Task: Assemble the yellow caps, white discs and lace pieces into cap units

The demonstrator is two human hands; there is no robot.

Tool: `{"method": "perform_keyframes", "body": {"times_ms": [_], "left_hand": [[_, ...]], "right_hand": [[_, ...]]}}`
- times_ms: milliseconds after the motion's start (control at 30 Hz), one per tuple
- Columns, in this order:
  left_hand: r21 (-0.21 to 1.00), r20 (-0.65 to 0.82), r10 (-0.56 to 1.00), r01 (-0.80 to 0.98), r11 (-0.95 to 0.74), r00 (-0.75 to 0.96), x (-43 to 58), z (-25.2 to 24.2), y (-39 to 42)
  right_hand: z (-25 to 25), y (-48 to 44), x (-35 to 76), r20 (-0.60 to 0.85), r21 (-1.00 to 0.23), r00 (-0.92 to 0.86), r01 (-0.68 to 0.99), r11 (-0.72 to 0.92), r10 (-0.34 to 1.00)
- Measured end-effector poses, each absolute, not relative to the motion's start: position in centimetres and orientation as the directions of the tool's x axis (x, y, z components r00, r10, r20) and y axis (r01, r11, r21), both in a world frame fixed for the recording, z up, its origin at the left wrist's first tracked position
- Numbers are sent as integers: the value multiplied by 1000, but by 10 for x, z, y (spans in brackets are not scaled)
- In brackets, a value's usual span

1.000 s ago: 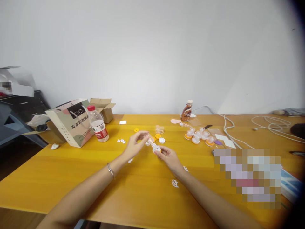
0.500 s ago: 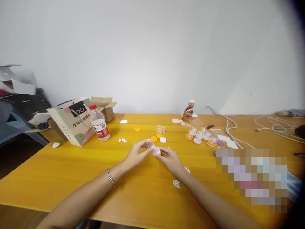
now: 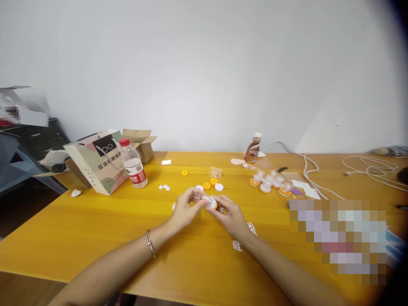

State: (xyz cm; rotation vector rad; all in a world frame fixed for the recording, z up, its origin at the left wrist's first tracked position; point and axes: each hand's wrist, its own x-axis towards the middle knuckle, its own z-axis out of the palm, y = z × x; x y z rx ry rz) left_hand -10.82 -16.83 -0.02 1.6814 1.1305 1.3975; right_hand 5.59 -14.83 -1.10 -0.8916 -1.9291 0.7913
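Both hands meet over the middle of the table, around a small clear plastic piece with a round white-and-orange base [image 3: 211,202]. My left hand [image 3: 187,208] pinches its clear end between thumb and fingers. On the base end, the fingers of my right hand [image 3: 230,214] are closed. Just beyond lie orange discs [image 3: 206,185] and a white disc [image 3: 219,187], with clear round parts [image 3: 216,171] behind them. White openwork pieces [image 3: 237,245] rest near my right forearm. Small white parts [image 3: 165,187] sit left of my left hand.
Several similar assembled pieces [image 3: 266,182] stand together at the right, near a brown drink bottle [image 3: 253,148]. A water bottle [image 3: 134,165], a paper bag [image 3: 103,163] and a cardboard box [image 3: 142,144] occupy the left. White cables [image 3: 307,170] trail across the right side.
The hands keep hold of the same piece, which has turned slightly, showing more of its orange edge. The view has shifted a little.
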Motion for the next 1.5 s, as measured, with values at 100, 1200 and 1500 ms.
{"method": "perform_keyframes", "body": {"times_ms": [100,1200,1500], "left_hand": [[909,368,917,146,-389,155,-112,6,-170],[671,332,814,487,-559,477,-138,37,-169],[537,316,890,712,-453,328,-130,25,-172]], "right_hand": [[-13,-146,55,334,-862,-447,210,461,830],[-13,-143,55,56,-992,-696,-122,-40,716],[-12,-150,50,244,-961,-595,-43,272,766]]}}
